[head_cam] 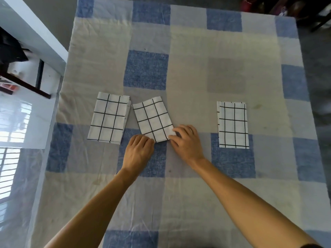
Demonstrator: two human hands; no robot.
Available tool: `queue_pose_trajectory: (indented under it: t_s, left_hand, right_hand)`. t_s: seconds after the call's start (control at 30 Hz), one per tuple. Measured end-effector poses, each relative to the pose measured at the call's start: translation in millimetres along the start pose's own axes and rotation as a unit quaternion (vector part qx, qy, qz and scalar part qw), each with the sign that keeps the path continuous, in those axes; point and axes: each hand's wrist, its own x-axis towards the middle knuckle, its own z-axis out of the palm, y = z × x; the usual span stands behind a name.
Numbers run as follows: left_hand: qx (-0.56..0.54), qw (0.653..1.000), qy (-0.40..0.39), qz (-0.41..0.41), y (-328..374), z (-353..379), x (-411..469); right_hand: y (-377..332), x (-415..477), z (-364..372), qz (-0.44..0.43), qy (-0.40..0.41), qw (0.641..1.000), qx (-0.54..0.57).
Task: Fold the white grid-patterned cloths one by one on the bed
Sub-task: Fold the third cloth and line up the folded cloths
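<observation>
Near the middle of the blue-and-beige checked bed (188, 68), a folded white grid-patterned cloth (154, 119) lay tilted, far end leaning left; left hand (138, 151) and right hand (186, 142) each pinched a near corner with curled fingers

Our left hand (138, 149) and right hand (186, 140) gripping middle cloth (152, 120) by near corners, left cloth (108, 119), right cloth (232, 124) lying folded, checked bed (197, 68)

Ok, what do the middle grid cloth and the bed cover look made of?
Middle grid cloth: thin woven fabric, probably cotton, matte; its folded edges lie flat and crisp. Bed cover: light woven fabric, matte, maybe cotton blend; fine wrinkles, heathered blue checks.
</observation>
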Motion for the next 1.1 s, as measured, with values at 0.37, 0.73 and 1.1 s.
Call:
queue_pose_trajectory:
  t_s: [0.37,0.73,1.1]
  left_hand:
    - [-0.006,0.996,0.023,0.087,38.1,24.9,32.6]
    - [0.016,0.997,-0.043,0.056,51.9,22.0,14.8]
    - [0.003,0.996,-0.087,-0.008,55.5,16.9,16.2]
  right_hand:
    - [33.6,-41.9,-24.8,0.109,0.020,0.993,-0.046]
    - [24.4,-56.1,-29.7,0.144,-0.010,0.989,-0.036]
    - [21.8,-47.0,-31.6,0.154,-0.037,0.987,-0.021]
